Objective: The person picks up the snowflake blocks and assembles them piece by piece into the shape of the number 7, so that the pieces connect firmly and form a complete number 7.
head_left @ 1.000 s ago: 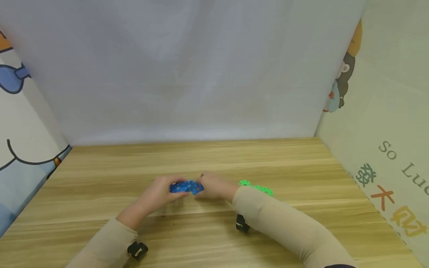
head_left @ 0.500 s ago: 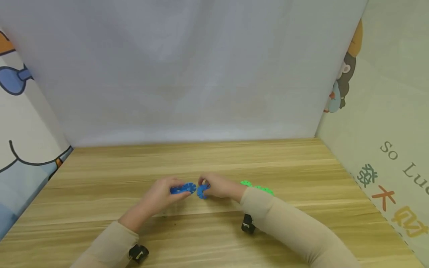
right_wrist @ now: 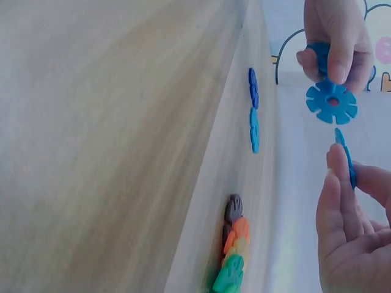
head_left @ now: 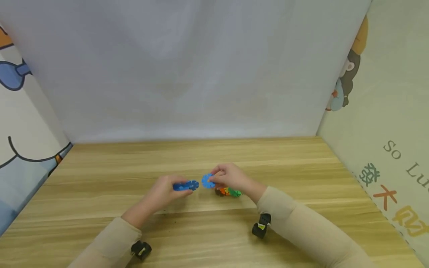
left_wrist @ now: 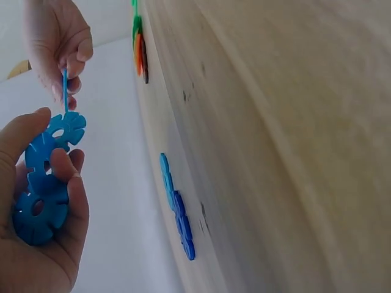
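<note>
My left hand (head_left: 162, 190) grips a short chain of joined blue snowflake discs (left_wrist: 40, 213), thumb on one side and fingers on the other. The end disc (right_wrist: 332, 102) sticks out toward my right hand (head_left: 236, 179). Between thumb and fingertips that hand pinches a single lighter blue snowflake disc (head_left: 207, 181). In the right wrist view this disc stands almost edge-on, a narrow gap from the chain. Both hands are raised above the wooden table (head_left: 187, 238). The palm hides part of the chain in the head view.
Brown, orange (right_wrist: 238, 234), yellow and green (right_wrist: 230, 274) snowflake discs lie overlapping on the table below my right hand. A row of blue discs (left_wrist: 177, 207) lies flat below my left hand. A pale cloth (head_left: 187, 74) hangs at the table's back edge.
My right hand has drawn away from the chain, rightward and slightly up, with the single blue disc, which now faces the head camera. Brown, orange and green discs have come into view beneath it.
</note>
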{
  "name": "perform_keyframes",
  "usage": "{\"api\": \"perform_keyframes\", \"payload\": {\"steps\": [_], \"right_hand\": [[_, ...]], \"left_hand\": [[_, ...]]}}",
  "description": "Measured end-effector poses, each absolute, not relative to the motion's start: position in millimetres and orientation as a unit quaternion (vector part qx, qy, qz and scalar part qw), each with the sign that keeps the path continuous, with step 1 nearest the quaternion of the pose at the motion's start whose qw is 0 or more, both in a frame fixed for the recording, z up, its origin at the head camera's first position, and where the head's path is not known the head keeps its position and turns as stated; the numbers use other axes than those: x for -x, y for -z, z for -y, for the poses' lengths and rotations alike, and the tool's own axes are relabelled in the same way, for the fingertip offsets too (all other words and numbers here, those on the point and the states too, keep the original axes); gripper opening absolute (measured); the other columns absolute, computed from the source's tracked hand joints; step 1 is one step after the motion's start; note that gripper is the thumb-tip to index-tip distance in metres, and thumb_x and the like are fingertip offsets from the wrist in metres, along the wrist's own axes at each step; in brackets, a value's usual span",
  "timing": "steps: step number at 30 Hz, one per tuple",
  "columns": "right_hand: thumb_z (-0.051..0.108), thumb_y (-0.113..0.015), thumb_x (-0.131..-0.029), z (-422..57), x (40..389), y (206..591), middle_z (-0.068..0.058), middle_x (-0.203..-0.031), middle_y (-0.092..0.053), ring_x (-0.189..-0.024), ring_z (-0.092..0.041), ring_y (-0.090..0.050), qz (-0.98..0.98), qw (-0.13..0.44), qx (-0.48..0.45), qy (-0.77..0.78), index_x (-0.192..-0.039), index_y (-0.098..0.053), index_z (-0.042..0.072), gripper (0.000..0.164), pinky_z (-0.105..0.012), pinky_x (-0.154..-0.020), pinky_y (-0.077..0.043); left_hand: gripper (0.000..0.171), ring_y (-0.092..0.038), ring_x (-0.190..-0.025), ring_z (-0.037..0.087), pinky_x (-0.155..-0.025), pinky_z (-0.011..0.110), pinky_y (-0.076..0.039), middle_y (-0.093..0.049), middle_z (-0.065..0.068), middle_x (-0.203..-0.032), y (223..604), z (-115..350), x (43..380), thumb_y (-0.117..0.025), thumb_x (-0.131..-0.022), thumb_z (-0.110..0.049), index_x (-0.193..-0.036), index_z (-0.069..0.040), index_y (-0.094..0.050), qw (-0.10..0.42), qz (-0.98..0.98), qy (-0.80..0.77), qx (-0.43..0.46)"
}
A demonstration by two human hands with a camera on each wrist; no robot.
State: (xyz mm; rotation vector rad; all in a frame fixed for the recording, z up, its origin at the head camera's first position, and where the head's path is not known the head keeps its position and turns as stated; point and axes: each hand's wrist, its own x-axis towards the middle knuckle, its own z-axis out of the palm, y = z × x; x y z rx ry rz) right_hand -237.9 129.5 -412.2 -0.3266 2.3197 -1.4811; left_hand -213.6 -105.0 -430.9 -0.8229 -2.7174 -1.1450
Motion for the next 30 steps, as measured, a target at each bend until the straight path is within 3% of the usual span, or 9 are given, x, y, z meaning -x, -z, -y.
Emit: {"api": "perform_keyframes", "payload": {"steps": [6, 13, 21, 30], "right_hand": [[0.011, -0.056, -0.094, -129.2, 230.7, 409.4, -0.013, -0.094, -0.069, -0.079, -0.025, -0.067, -0.797, 0.210, 0.115, 0.554, -0.125, -0.055, -0.005, 0.035, -0.037, -0.071, -0.055], [0.016, -0.057, -0.094, -127.7, 227.8, 406.7, -0.007, -0.094, -0.069, -0.079, -0.024, -0.064, -0.807, 0.163, 0.099, 0.559, -0.119, -0.060, 0.000, 0.031, -0.032, -0.067, -0.051], [0.006, -0.056, -0.093, -124.9, 227.8, 412.0, -0.002, -0.071, -0.062, -0.063, -0.009, -0.059, -0.749, 0.193, 0.068, 0.630, -0.121, -0.057, -0.007, 0.032, -0.024, -0.065, -0.051], [0.006, -0.056, -0.093, -122.3, 224.8, 406.2, -0.001, -0.071, -0.062, -0.060, -0.006, -0.058, -0.721, 0.200, 0.045, 0.662, -0.120, -0.057, -0.009, 0.031, -0.018, -0.059, -0.049]], "left_hand": [[0.023, -0.061, -0.072, 0.012, -0.060, 0.024, -0.051, -0.068, 0.005, -0.091, 424.0, 103.0, 216.1, -0.071, -0.084, -0.025, -0.096, -0.005, -0.072, 0.027, 0.879, 0.392, 0.270], [0.025, -0.058, -0.061, 0.013, -0.054, 0.028, -0.048, -0.065, 0.005, -0.091, 416.2, 106.4, 216.3, -0.051, -0.097, -0.023, -0.094, -0.008, -0.071, -0.009, 0.863, 0.430, 0.264], [0.031, -0.060, -0.084, 0.014, -0.069, 0.029, -0.051, -0.065, 0.005, -0.100, 415.4, 101.8, 219.9, -0.073, -0.082, -0.025, -0.105, -0.004, -0.068, 0.016, 0.872, 0.372, 0.318], [0.028, -0.057, -0.076, 0.010, -0.064, 0.024, -0.050, -0.064, 0.004, -0.095, 410.1, 105.4, 223.3, -0.075, -0.079, -0.013, -0.104, -0.002, -0.068, 0.024, 0.854, 0.376, 0.358]]}}
